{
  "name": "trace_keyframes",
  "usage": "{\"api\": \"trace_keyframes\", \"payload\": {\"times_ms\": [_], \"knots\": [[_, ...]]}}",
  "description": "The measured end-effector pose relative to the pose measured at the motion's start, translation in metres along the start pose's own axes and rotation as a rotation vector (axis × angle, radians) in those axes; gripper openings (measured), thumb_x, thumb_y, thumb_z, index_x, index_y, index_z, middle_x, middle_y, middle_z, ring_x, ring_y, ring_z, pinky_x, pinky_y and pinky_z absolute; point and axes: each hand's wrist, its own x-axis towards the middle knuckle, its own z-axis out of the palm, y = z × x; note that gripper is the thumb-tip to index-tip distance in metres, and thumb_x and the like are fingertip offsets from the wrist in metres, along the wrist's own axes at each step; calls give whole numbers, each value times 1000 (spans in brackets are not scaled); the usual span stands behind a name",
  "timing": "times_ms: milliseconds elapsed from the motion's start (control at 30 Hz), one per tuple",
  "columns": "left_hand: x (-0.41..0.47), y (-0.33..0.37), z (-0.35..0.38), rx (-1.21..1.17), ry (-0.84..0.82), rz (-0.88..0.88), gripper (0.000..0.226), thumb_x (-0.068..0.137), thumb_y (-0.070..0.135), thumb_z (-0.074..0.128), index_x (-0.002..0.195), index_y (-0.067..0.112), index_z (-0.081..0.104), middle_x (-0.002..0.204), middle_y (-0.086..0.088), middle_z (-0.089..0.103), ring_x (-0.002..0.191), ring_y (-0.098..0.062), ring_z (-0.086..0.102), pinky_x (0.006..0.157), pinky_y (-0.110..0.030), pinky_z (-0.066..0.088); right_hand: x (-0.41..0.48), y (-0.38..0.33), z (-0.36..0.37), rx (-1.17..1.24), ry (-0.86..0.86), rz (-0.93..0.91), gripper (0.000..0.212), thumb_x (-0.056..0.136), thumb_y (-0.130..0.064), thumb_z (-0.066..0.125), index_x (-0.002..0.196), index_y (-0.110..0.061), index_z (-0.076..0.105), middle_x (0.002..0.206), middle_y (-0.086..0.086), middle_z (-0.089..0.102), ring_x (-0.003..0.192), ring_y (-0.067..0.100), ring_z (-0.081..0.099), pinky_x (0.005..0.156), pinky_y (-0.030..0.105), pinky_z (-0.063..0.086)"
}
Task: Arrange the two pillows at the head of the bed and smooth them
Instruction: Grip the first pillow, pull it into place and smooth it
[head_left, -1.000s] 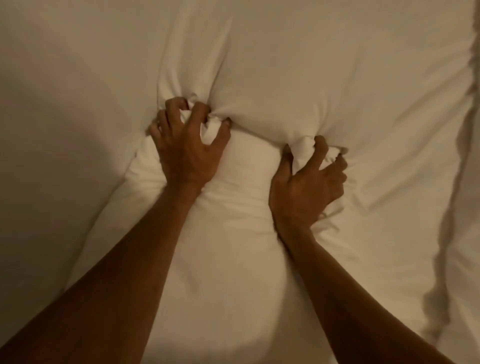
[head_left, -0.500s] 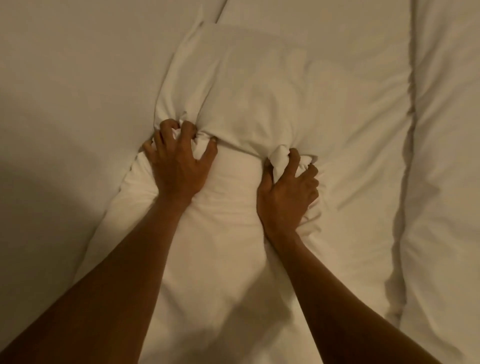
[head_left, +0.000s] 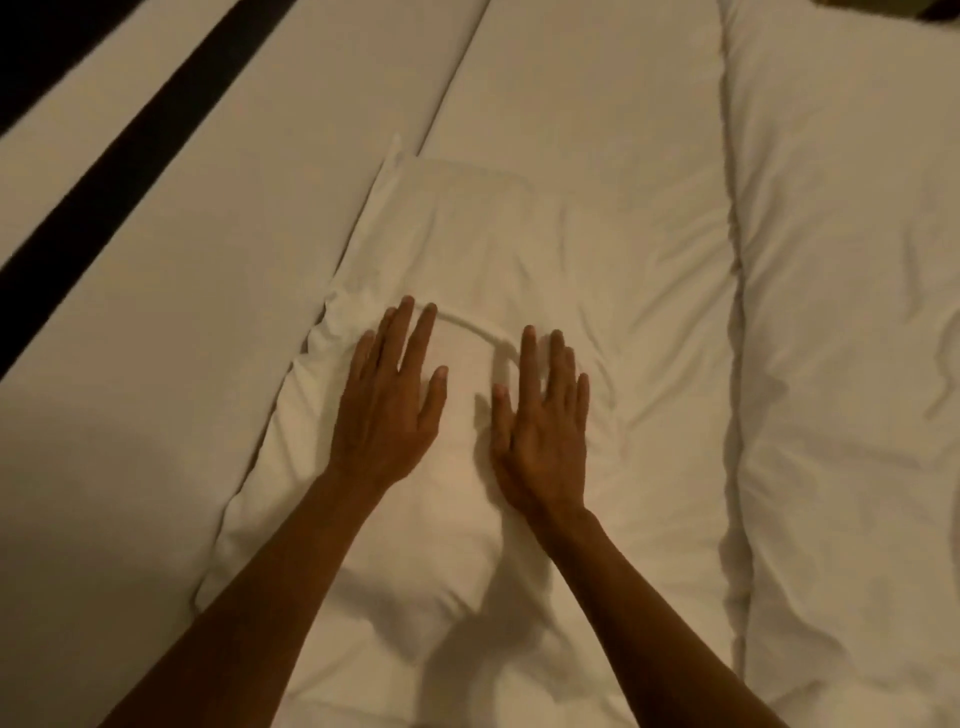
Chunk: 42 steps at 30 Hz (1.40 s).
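Note:
A white pillow (head_left: 467, 249) lies lengthwise in the middle of the bed, its far corner near the seam between two mattress halves. My left hand (head_left: 389, 405) rests flat on it, fingers spread and pointing away. My right hand (head_left: 543, 421) lies flat beside it, a hand's width to the right, fingers apart too. A curved crease in the pillowcase runs between the fingertips of both hands. Neither hand holds any fabric. Whether a second pillow is in view I cannot tell.
A thick white duvet (head_left: 841, 364) with wrinkles runs along the right side. The white sheet (head_left: 171, 312) stretches to the left. A dark strip (head_left: 130, 150) crosses the top left corner diagonally.
Both hands have let go of the bunched pillowcase and opened flat on the pillow. The pillow now lies flatter, and the view has pulled back, showing more of the bed.

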Motion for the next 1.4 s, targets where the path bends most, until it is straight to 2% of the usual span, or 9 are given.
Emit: {"api": "trace_keyframes", "payload": {"times_ms": [233, 367, 467, 633, 767, 967, 1167, 1267, 1400], "knots": [[-55, -33, 6, 142, -171, -183, 59, 103, 49, 15, 158, 29, 12, 167, -3, 8, 153, -26, 10, 122, -52, 11, -49, 56, 3, -75, -170, 226, 68, 102, -58, 12, 157, -28, -14, 166, 5, -16, 152, 22, -18, 124, 48, 2], [-12, -9, -9, 68, -15, -153, 58, 105, 40, 20, 156, 14, 23, 163, -14, 20, 151, -31, 17, 123, -47, 15, -17, 25, -8, -1, -9, 150, 68, 104, -50, 17, 159, -15, -4, 167, 7, -8, 153, 20, -12, 125, 42, -1], [4, -1, 3, 39, -104, -11, 56, 105, 39, 17, 158, 20, 15, 166, -7, 12, 153, -23, 10, 124, -49, 12, 0, 2, 6, 23, -32, 70, 66, 105, -48, 18, 159, -16, -3, 167, 7, -9, 153, 18, -14, 125, 38, -5], [-30, -31, 15, 162, -223, -115, 59, 103, 46, 6, 158, 28, 8, 167, -1, 6, 153, -23, 8, 121, -57, 11, -29, 34, 12, -60, -130, 107, 67, 104, -51, 14, 159, -19, -7, 167, 4, -12, 152, 13, -17, 125, 46, 1], [17, -11, 2, 6, -46, -199, 62, 102, 41, 7, 158, 16, 16, 165, -10, 15, 152, -28, 14, 123, -49, 13, 9, 28, -12, 9, -41, 97, 70, 103, -51, 14, 158, -12, -7, 167, 5, -10, 153, 15, -13, 125, 38, -4], [85, -6, 32, 45, -168, 81, 59, 103, 39, 7, 158, 19, 10, 166, -6, 10, 153, -22, 9, 124, -45, 10, 86, 19, 7, -4, -89, -79, 67, 104, -52, 15, 159, -19, -5, 167, 7, -8, 153, 18, -11, 125, 36, -4], [89, -41, 22, 116, -94, -54, 61, 100, 34, 14, 156, 11, 21, 164, -14, 18, 151, -31, 18, 123, -46, 14, 72, 63, -5, -93, -104, 133, 71, 103, -55, 12, 159, -14, -3, 167, 9, -12, 153, 19, -15, 125, 40, -3], [115, -11, 13, 11, 53, -22, 55, 104, 29, 21, 155, 9, 26, 162, -14, 22, 151, -30, 19, 123, -42, 15, 106, 40, -11, -22, -38, 22, 68, 105, -50, 17, 159, -13, -1, 167, 6, -9, 153, 17, -12, 124, 33, -7], [95, -9, 39, 137, -124, 35, 55, 104, 34, 16, 157, 18, 21, 163, -12, 21, 151, -31, 20, 123, -47, 16, 104, 35, 5, -13, -118, -7, 68, 105, -50, 19, 159, -13, 1, 168, 8, -3, 154, 18, -8, 125, 36, -3]]}}
